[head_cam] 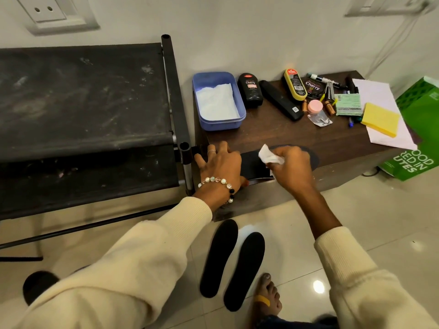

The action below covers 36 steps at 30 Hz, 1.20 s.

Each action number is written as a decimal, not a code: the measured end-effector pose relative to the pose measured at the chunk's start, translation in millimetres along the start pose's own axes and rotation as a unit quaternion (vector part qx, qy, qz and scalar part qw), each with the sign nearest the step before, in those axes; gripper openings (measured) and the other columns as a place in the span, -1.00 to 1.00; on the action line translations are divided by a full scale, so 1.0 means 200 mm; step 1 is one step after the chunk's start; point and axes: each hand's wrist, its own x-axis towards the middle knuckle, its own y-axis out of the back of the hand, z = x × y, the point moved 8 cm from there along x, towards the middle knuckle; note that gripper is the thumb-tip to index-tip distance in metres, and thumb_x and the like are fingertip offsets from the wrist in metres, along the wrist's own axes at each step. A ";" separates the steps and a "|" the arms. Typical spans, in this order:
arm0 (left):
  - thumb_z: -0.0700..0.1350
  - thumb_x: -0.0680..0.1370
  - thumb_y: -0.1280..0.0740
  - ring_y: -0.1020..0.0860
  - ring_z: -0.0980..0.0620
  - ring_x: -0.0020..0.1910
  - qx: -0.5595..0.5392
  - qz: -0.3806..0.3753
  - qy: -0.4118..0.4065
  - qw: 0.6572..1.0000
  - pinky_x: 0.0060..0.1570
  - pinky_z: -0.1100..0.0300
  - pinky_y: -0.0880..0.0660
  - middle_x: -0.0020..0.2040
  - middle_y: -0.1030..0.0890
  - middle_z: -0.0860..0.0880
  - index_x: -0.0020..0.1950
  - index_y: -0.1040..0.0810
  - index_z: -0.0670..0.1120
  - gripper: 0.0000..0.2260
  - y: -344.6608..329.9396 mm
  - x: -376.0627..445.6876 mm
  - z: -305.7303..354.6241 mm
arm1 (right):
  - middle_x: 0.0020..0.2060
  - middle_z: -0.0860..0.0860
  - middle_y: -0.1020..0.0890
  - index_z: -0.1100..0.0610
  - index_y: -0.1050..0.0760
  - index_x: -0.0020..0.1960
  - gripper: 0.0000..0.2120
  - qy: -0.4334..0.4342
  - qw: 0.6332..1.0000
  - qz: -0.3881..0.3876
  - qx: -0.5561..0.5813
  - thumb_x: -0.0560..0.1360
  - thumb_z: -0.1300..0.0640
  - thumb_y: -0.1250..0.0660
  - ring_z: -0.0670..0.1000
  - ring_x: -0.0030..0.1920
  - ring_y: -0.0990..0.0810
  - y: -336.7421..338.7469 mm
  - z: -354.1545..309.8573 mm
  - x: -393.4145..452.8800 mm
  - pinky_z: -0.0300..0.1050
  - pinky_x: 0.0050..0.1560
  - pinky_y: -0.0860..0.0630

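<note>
The right hand [292, 169] pinches a crumpled white tissue [269, 157] between thumb and curled fingers and holds it down against a black insole [254, 166]. The left hand [221, 162] lies flat on the insole's left end, fingers spread and straight, pressing it down rather than grasping it. This hand wears 1 ring and a beaded bracelet. The insole lies along the near edge of a low dark wooden table [273, 135]; its rounded right end shows past the right hand.

Further back on the table stands a blue plastic box [221, 124] with white paper inside. Just to its right is a black polish bottle [250, 90], then a long black object [280, 99], possibly a brush, though its shape is hard to read. Beyond these lie a yellow-edged polish sponge [294, 84] and a yellow sticky-note pad [380, 118].

On the tiled floor in front of the table, 2 more black insoles [219, 257] lie side by side. A dusty black rack [83, 103] stands left of the table, and a green bag [418, 129] right of it.
</note>
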 end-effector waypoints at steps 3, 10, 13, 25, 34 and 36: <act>0.10 0.43 -0.47 -0.22 -0.18 0.38 0.002 0.011 0.001 1.000 0.32 -0.25 -0.17 0.37 -0.31 -0.06 0.32 -0.48 0.05 -0.51 0.00 0.00 0.00 | 0.01 0.24 -0.62 0.22 -0.60 0.12 -0.75 0.037 0.992 -0.026 -0.120 0.48 0.32 -0.28 0.22 0.02 -0.57 -0.07 -0.07 0.00 0.02 0.09 -0.46; 0.10 0.43 -0.47 -0.23 -0.17 0.37 -0.007 0.014 0.001 1.000 0.31 -0.24 -0.18 0.36 -0.33 -0.03 0.31 -0.49 0.06 -0.53 -0.01 0.00 -0.01 | 0.12 0.19 -0.56 0.23 -0.58 0.17 -0.69 0.126 0.973 -0.087 -0.173 0.47 0.34 -0.23 0.17 0.15 -0.46 -0.14 -0.13 -0.03 -0.07 0.12 -0.32; 0.09 0.41 -0.48 -0.22 -0.16 0.38 -0.010 0.011 0.001 1.000 0.31 -0.23 -0.18 0.36 -0.32 -0.02 0.34 -0.47 0.06 -0.48 -0.01 0.00 -0.01 | 0.11 0.21 -0.55 0.25 -0.57 0.15 -0.72 0.037 0.986 -0.025 -0.162 0.48 0.35 -0.25 0.19 0.13 -0.47 -0.08 -0.02 0.01 -0.06 0.09 -0.36; 0.10 0.40 -0.50 -0.22 -0.14 0.39 -0.026 0.006 0.006 1.000 0.31 -0.22 -0.20 0.36 -0.34 -0.01 0.37 -0.45 0.06 -0.43 0.00 0.01 -0.03 | 0.15 0.20 -0.50 0.21 -0.52 0.26 -0.65 0.054 0.981 -0.019 -0.187 0.49 0.35 -0.24 0.17 0.20 -0.39 -0.13 -0.04 0.02 -0.10 0.10 -0.33; 0.04 0.43 -0.49 -0.25 -0.13 0.35 -0.045 0.028 0.017 0.998 0.28 -0.18 -0.20 0.32 -0.37 0.01 0.33 -0.49 0.06 -0.52 0.01 0.00 -0.03 | 0.06 0.13 -0.55 0.21 -0.57 0.10 -0.79 0.091 0.975 -0.030 -0.199 0.50 0.28 -0.26 0.10 0.15 -0.40 -0.22 -0.13 0.08 -0.17 0.00 -0.31; 0.07 0.40 -0.51 -0.24 -0.14 0.36 -0.044 0.017 0.013 0.999 0.29 -0.20 -0.20 0.32 -0.37 0.01 0.33 -0.49 0.05 -0.48 0.00 0.00 -0.03 | 0.05 0.14 -0.56 0.21 -0.58 0.10 -0.78 0.061 0.978 0.000 -0.201 0.50 0.28 -0.25 0.11 0.13 -0.40 -0.18 -0.08 0.11 -0.16 -0.01 -0.29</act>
